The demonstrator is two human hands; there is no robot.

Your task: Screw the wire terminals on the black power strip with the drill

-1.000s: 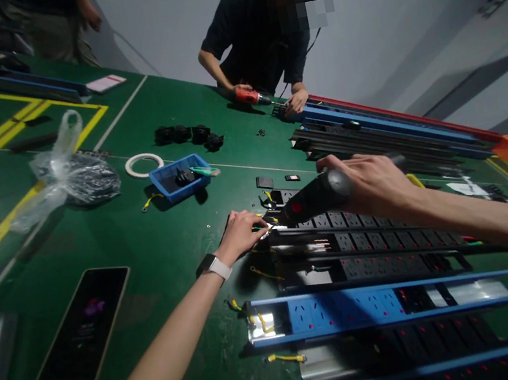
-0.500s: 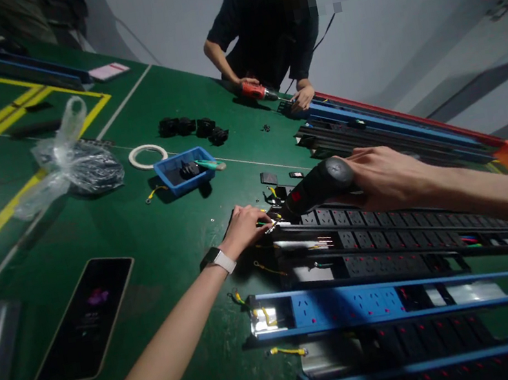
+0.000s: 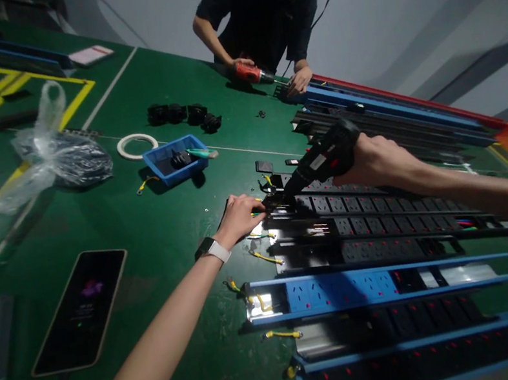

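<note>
My right hand (image 3: 374,159) grips a black cordless drill (image 3: 326,154), its front end slanting down to the left onto the end of a black power strip (image 3: 328,203). Right at that end, my left hand (image 3: 239,215), with a watch on the wrist, pinches a short yellow-green wire (image 3: 255,214); the fingers partly cover it. The drill's tip and whatever it meets are too dark to make out. More black strips lie alongside, and nearer me is a blue power strip (image 3: 340,290) with a yellow-green wire (image 3: 261,303) at its left end.
A blue tray (image 3: 149,162) holds black parts and a green-handled tool. Around it are a roll of white tape (image 3: 121,149), black parts (image 3: 196,114) and a plastic bag (image 3: 56,159). A phone (image 3: 81,312) lies left. Across the table, a co-worker holds a red drill (image 3: 249,73).
The black drill has tilted, so more of its side shows, and my right hand has turned with it. My left hand stays at the strip's end. The whole view has shifted slightly.
</note>
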